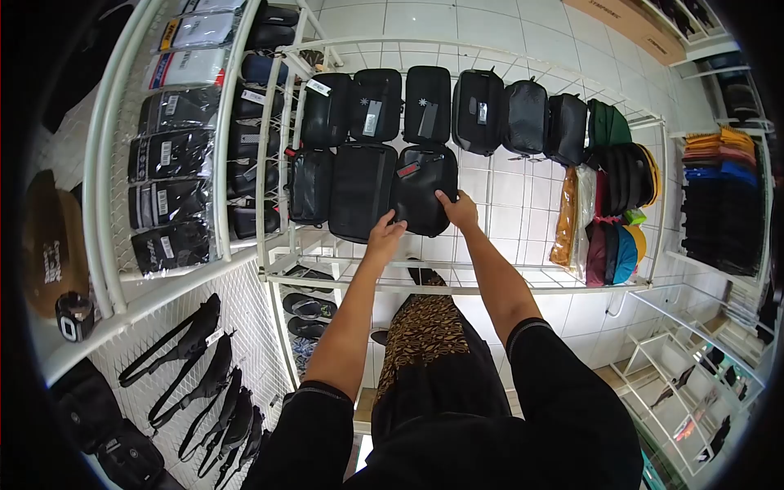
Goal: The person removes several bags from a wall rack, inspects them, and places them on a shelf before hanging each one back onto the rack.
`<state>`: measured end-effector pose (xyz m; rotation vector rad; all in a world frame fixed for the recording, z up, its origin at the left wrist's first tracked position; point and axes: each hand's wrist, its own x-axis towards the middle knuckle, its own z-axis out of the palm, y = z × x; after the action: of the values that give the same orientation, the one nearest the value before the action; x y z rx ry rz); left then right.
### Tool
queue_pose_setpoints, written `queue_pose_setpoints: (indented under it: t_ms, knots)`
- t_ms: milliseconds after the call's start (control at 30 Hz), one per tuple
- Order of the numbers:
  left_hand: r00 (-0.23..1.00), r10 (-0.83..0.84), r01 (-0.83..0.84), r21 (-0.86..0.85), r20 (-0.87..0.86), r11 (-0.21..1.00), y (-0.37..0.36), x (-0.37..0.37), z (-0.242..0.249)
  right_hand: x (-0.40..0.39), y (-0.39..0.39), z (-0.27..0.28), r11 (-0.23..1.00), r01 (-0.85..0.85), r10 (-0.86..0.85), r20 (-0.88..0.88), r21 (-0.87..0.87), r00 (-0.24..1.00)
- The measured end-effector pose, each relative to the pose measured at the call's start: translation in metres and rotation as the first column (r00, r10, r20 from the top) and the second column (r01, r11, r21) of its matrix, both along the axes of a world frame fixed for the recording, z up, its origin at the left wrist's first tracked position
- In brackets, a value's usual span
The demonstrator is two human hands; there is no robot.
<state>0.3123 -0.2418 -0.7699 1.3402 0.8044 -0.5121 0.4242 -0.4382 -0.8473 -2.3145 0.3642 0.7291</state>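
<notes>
A small black bag [426, 181] with a red-and-white tag stands in the front row of a white wire rack. My right hand [458, 211] grips its right edge, thumb on the front face and fingers behind. At its lower left corner, my left hand [387, 235] holds on with thumb and fingers, close to the neighbouring larger black bag [361, 192]. Another black bag [311, 186] stands left of that one. Behind them is a row of black bags, among them one with a white tag [376, 104] and a shiny one [525, 118].
Caps [627, 253] and brown and clear plastic packages [563, 216] fill the rack's right end. Packaged black goods [170, 155] hang on the left shelf. Black strapped bags [204, 355] hang on mesh at lower left. Folded clothes [719, 204] are stacked far right.
</notes>
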Motion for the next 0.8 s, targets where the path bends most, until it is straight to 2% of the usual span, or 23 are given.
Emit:
queue_pose_setpoints:
  t_ms: [33,100,167,200,233,300,367,400,433,500,567,633,700,767,800]
  knots:
    - [0.999,-0.032,0.03,0.037,0.041,0.999,-0.003,0.0,0.004,-0.001,0.006,0.007,0.993,-0.01,0.011,0.007,-0.117,1.0]
    - [0.999,-0.001,-0.003,0.071,0.048,0.997,-0.008,-0.008,0.018,-0.01,0.012,0.024,0.992,0.002,0.026,0.222,-0.125,0.975]
    - [0.961,0.073,-0.086,0.037,0.268,0.996,-0.007,-0.024,0.043,-0.02,0.02,0.045,1.0,0.019,-0.014,0.376,-0.009,0.926]
    - [0.939,0.129,-0.149,0.039,0.32,0.988,-0.008,-0.033,0.066,-0.028,0.026,0.057,0.999,0.014,-0.026,0.431,0.031,0.902]
    - [0.928,0.14,-0.166,0.047,0.344,0.985,-0.004,-0.045,0.081,-0.036,0.031,0.07,0.999,-0.003,-0.017,0.453,0.044,0.891]
    - [0.893,0.222,-0.256,0.037,0.392,0.966,0.004,-0.076,0.111,-0.06,0.039,0.1,0.945,-0.132,-0.016,0.446,0.3,0.895]
    - [0.866,0.268,-0.318,0.05,0.422,0.947,0.02,-0.114,0.134,-0.093,0.053,0.143,0.906,-0.223,0.061,0.411,0.36,0.91]
    - [0.853,0.295,-0.352,0.058,0.43,0.934,0.029,-0.134,0.147,-0.112,0.061,0.162,0.878,-0.315,0.106,0.494,0.36,0.863]
    - [0.819,0.332,-0.412,0.076,0.468,0.908,0.038,-0.155,0.16,-0.13,0.07,0.181,0.839,-0.411,0.146,0.578,0.358,0.803]
    - [0.775,0.389,-0.498,0.102,0.499,0.861,0.055,-0.2,0.187,-0.168,0.091,0.228,0.754,-0.429,0.194,0.456,0.496,0.868]
    - [0.67,0.462,-0.62,0.096,0.582,0.779,0.072,-0.245,0.219,-0.203,0.113,0.251,0.649,-0.573,0.332,0.492,0.5,0.805]
    - [0.545,0.512,-0.736,0.085,0.664,0.672,0.087,-0.294,0.243,-0.243,0.143,0.287,0.536,-0.564,0.4,0.4,0.628,0.825]
    - [0.451,0.533,-0.826,0.108,0.716,0.554,0.1,-0.345,0.268,-0.286,0.173,0.332,0.406,-0.586,0.473,0.388,0.701,0.791]
    - [0.406,0.537,-0.878,0.154,0.739,0.452,0.11,-0.398,0.295,-0.328,0.205,0.359,0.253,-0.667,0.505,0.493,0.7,0.709]
    - [0.36,0.509,-0.903,0.155,0.782,0.402,0.116,-0.426,0.298,-0.35,0.222,0.372,0.142,-0.623,0.532,0.472,0.769,0.703]
